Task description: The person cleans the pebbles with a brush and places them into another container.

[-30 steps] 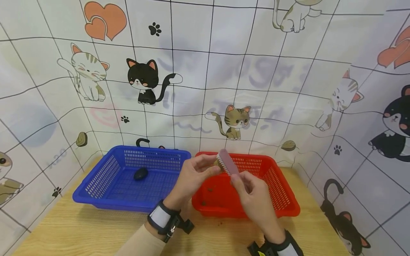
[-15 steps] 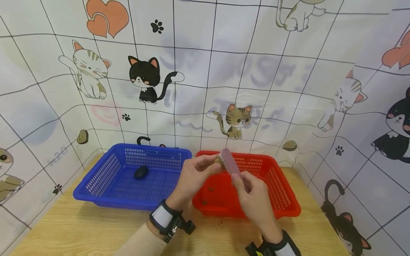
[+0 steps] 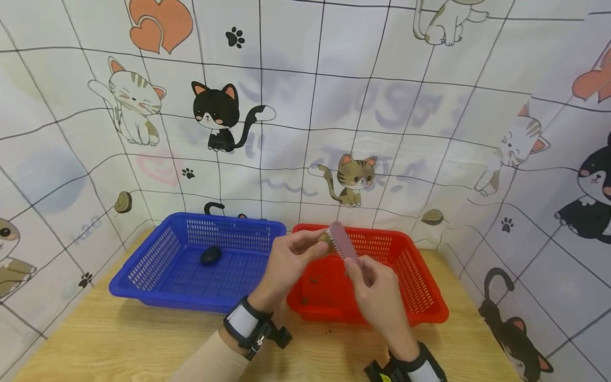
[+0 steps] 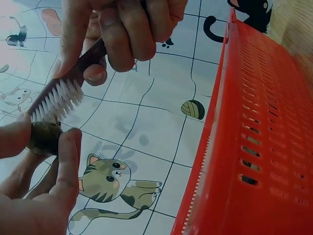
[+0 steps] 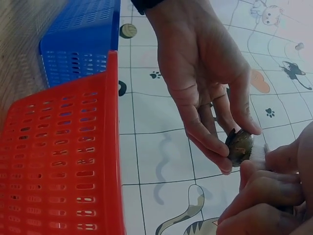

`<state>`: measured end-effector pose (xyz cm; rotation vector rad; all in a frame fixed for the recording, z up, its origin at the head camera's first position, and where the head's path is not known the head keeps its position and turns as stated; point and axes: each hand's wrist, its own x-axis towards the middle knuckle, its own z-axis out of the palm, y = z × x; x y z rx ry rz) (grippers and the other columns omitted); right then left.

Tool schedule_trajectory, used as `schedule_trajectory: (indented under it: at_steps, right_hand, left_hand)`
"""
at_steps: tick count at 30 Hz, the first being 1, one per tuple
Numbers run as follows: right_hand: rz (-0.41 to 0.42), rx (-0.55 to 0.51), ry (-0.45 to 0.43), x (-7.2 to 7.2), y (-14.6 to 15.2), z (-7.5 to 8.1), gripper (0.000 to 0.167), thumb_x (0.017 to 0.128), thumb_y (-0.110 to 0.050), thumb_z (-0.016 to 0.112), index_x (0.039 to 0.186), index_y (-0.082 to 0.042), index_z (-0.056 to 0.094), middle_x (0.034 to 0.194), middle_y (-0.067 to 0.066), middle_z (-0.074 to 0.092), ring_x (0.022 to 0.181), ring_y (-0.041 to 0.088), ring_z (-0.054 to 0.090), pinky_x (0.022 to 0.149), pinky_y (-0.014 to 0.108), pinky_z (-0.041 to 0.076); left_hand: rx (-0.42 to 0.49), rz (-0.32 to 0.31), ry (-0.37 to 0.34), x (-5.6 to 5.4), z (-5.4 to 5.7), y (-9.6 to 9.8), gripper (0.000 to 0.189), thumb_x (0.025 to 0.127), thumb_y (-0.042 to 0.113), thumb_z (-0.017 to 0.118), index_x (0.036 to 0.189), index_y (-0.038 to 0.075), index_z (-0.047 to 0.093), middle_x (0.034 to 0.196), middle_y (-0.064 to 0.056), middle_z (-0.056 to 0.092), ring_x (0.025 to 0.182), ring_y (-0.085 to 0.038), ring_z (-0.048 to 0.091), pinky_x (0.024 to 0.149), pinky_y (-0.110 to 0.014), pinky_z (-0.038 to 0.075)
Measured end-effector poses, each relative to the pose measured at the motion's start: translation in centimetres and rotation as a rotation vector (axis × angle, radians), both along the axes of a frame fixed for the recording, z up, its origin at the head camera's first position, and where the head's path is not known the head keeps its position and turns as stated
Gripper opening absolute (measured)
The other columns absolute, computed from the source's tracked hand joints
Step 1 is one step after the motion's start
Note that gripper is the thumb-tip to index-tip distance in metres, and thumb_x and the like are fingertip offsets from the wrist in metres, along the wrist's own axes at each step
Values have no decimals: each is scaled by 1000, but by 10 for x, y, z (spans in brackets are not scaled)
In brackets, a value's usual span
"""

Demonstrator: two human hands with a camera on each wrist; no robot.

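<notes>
My left hand (image 3: 288, 265) pinches a small rounded olive-brown shell (image 3: 325, 240) between thumb and fingertips, over the back left of the red basket (image 3: 429, 281). In the right wrist view the shell (image 5: 241, 148) looks glossy, with a dark flap on one side. A pink-mauve scrubbing brush (image 3: 343, 240) is gripped by my right hand (image 3: 379, 289) at its lower end. Its white bristles (image 4: 58, 100) meet the shell's upper side in the left wrist view. My left fingers hide part of the shell, and the right fingers cover the brush's near end.
A blue basket (image 3: 143, 289) stands left of the red one, with a dark oval object (image 3: 210, 255) in it. Small brownish bits (image 3: 313, 280) lie in the red basket. Dark crumbs (image 3: 328, 332) dot the wooden table (image 3: 315, 355). A cat-printed sheet (image 3: 296, 106) hangs behind.
The brush has shifted slightly against the shell, while both hands stay almost in place above the red basket. Both grips are the same as before.
</notes>
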<state>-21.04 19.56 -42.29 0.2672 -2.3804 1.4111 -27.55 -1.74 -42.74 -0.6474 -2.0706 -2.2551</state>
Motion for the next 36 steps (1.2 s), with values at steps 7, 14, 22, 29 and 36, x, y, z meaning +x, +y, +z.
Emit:
schedule_trajectory:
  at_steps: [7,14,22,29,36]
  right_hand:
    - [38,-9,-9,0,-5,-1,21,116,-26,75,106,-8,80,70,-4,50,57,2,38,49,23,31]
    - [-9,7,26,-1,-2,-3,20,115,-23,75,101,-10,79,69,-3,51,58,4,41,49,23,34]
    - [-15,19,-45,2,-6,-1,24,115,-30,76,110,-7,82,74,-2,55,59,6,44,49,25,35]
    - [4,21,-33,-3,-7,3,21,115,-27,77,104,-9,80,69,-1,53,57,6,42,47,25,35]
    - [-18,33,-74,-5,-3,7,24,115,-27,76,104,-7,80,66,-2,50,57,6,40,49,24,31]
  left_hand:
    - [28,42,-43,0,1,-1,36,108,21,86,143,19,84,136,-5,88,125,-24,85,119,-48,65]
    - [-17,-5,6,0,4,-1,35,107,17,86,142,13,83,132,-12,88,118,-28,88,111,-44,69]
    - [7,64,-56,0,2,-2,36,108,24,86,144,17,83,135,-9,88,121,-28,87,118,-50,66]
    - [11,37,-62,0,1,-2,34,108,18,86,142,14,84,133,-11,88,119,-28,88,113,-45,69]
    - [30,52,-76,-1,4,-4,35,109,23,85,143,18,84,135,-7,88,123,-26,87,123,-54,62]
